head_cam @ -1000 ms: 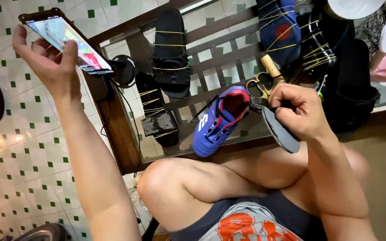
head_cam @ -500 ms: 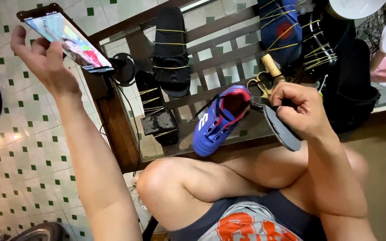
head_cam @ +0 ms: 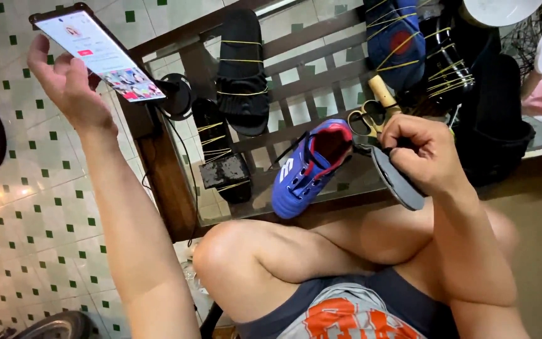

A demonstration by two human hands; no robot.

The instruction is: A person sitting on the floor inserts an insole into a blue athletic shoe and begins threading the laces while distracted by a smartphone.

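Note:
My left hand [head_cam: 70, 85] is raised at the upper left and holds a smartphone [head_cam: 98, 50] with a lit screen, thumb beside it. My right hand [head_cam: 418, 150] is closed on a grey shoe insole [head_cam: 399, 182] above the glass table's near edge. Just left of that hand a blue sports shoe [head_cam: 308, 166] with a red lining lies on the glass tabletop [head_cam: 252, 201]. Scissors [head_cam: 365, 119] with yellow handles and a wooden-handled tool [head_cam: 382, 93] lie right behind my right hand.
Black sandals bound with yellow rubber bands [head_cam: 243, 75] and a blue shoe [head_cam: 396, 37] lie on the table. A small black block [head_cam: 224, 172] sits near the corner. My crossed bare legs [head_cam: 296, 257] are below. Green-dotted white tile floor [head_cam: 26, 213] spreads at left.
My left hand has tilted the phone slightly and its screen shows a different page. My right hand stays on the insole almost unmoved.

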